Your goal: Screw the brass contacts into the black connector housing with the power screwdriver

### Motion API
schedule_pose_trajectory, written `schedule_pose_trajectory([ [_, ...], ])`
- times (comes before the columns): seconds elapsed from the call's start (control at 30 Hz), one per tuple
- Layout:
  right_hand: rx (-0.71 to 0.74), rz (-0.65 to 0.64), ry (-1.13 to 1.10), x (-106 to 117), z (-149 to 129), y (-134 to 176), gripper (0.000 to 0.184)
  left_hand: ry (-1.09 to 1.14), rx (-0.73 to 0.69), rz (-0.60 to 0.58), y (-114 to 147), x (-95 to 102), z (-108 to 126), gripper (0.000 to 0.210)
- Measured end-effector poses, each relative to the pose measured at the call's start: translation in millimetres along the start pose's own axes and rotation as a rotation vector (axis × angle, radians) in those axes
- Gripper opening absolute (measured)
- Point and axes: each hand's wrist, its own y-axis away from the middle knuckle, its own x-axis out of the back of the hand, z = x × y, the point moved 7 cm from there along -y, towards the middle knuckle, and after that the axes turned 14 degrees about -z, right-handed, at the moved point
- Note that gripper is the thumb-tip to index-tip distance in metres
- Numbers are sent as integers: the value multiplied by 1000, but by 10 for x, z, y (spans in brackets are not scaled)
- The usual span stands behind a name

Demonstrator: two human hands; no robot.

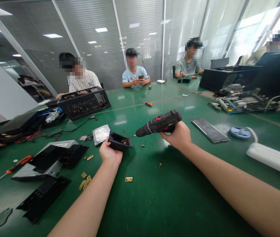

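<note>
My right hand (181, 136) is closed round the grip of a black and red cordless drill (159, 123), which points left. The drill's bit reaches into a black plastic box (117, 141) with an open top. Fingers of my left hand (110, 154) grip this box at its near left side, tilting it toward the drill. Small brass-coloured pieces show inside the box, though the bit's exact contact is too small to tell. Loose screws (160, 165) lie below the drill, and a brass plate (128, 179) rests on the table between my forearms.
On the green table (140, 210), a hard drive (100, 134), brass plates (87, 181), black plastic parts (44, 197) and an orange screwdriver (21, 163) lie left. A phone (209, 130), white power strip (273, 159) and circuit boards (248, 98) lie right. Several people sit across the table.
</note>
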Motion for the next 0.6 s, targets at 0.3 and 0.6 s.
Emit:
schedule_pose_trajectory([
  [0.3,-16,5,-34,41,62,-67,50,-30,-49,80,62,-106,72,25],
  [0.6,-3,-27,-49,79,114,-118,52,14,116,218,258,-96,-42,32],
])
